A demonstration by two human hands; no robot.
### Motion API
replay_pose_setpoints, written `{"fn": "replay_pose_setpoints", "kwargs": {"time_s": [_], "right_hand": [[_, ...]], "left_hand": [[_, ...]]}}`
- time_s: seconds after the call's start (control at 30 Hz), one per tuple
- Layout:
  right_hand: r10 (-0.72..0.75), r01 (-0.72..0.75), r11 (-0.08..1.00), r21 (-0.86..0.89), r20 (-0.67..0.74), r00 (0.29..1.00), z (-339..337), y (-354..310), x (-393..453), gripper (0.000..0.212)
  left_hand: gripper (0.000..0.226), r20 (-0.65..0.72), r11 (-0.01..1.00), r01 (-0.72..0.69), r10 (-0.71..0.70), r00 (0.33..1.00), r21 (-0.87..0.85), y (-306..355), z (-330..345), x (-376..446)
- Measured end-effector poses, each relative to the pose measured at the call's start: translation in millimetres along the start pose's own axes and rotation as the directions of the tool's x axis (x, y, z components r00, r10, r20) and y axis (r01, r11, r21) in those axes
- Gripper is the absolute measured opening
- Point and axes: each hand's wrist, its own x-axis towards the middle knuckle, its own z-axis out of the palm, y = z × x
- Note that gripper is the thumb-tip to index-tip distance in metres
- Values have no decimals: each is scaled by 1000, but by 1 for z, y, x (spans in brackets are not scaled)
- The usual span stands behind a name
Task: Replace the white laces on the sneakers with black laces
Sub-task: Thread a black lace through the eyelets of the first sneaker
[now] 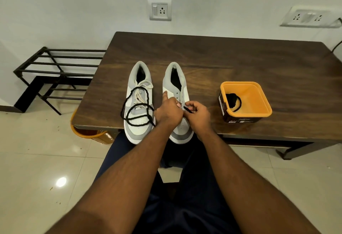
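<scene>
The right-hand sneaker (176,93) stands at the bench's near edge, at about 6 o'clock on the top, toe toward the person, with no white lace visible in it and its upper eyelets bare. The right hand (199,112) has its grip clamped on the tip of a black lace (187,109) at the lower eyelets; the left hand (169,112) curls on the shoe beside it, seemingly steadying the eyelet row, though what its fingers pinch is hidden. The lace's long slack loops over the left sneaker (137,102) at 9 o'clock from the hands, which carries its white lace (140,93). Risks, as I judge them: the soft tip could fray or miss the hole, and pulling through could snag the slack on the white lace or drag that shoe off the edge. Count: two sneakers, one white lace, one black lace in use, another coiled in the single orange tub (246,100) at 3 o'clock, on one bench (222,57).
</scene>
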Motion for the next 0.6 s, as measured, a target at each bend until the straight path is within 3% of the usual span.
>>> {"fn": "replay_pose_setpoints", "kwargs": {"time_s": [0.27,0.4,0.5,0.6], "right_hand": [[19,-19,1000,21,21,1000,1,0,0,31],[-6,6,1000,15,15,1000,1,0,-1,34],[-4,4,1000,-11,22,1000,1,0,0,36],[-8,8,1000,-22,29,1000,0,0,2,37]], "left_hand": [[13,-13,991,-1,-1,1000,-133,-8,0,5],[15,-139,961,56,-96,986,-272,-10,0,9],[20,-125,871,148,-231,965,-469,-7,-4,14],[20,-82,676,156,-307,948,-720,2,-22,31]]}}
